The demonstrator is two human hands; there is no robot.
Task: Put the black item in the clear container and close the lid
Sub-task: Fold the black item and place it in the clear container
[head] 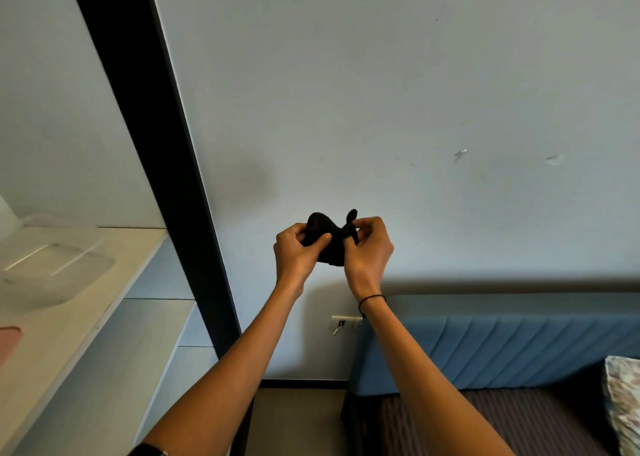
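In mid-air in front of the pale wall (381, 91), both hands hold the black item (327, 244), a small soft bundle of dark cloth. The left hand (298, 253) wraps its fingers (320, 240) around the left side of the bundle, and the right hand (369, 244) pinches a narrow strip of it that sticks up at the right. Held up like this, away from any surface, the cloth seems to be getting gathered or folded small so that it will fit. The clear container (55, 275) sits well apart at the far left on the bench (69, 337), blurred; its lid appears to stand open behind it, though I cannot be sure. A blue headboard (502, 344) stands low at the right.
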